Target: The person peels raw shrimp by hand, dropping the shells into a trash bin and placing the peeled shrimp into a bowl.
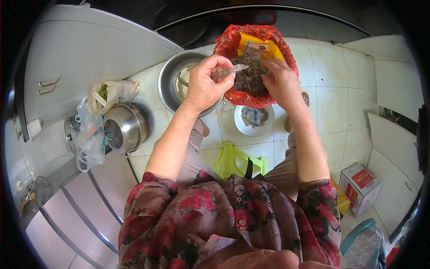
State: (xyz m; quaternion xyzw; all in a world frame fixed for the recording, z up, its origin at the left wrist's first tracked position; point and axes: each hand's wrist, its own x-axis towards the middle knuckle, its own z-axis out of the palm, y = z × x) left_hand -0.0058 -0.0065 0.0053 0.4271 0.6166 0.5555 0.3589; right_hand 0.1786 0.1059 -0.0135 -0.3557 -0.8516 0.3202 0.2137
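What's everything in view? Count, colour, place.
Held shrimp: 1, greyish, in left hand
Red bag: 1, red, in front of person
Scraps: one pile, grey-brown, inside red bag
Packet: 1, yellow, inside red bag
Basin: 1, silver, left of red bag
White bowl: 1, white, nearer than red bag
Bowl shrimp: several, grey, in white bowl
Stool: 1, lime green, between legs
Pot: 1, silver, left
Beige bag: 1, beige, beside pot
Clear bag: 1, translucent, beside pot
Carton: 1, white-red, right
Yellow box: 1, yellow, beside carton
Cabinets: several, white, both sides
Floor: 1, pale tiles, below
Shirt: 1, dark floral, torso
Left hand: 1, bare, near red bag
Right hand: 1, bare, over red bag, grip unclear
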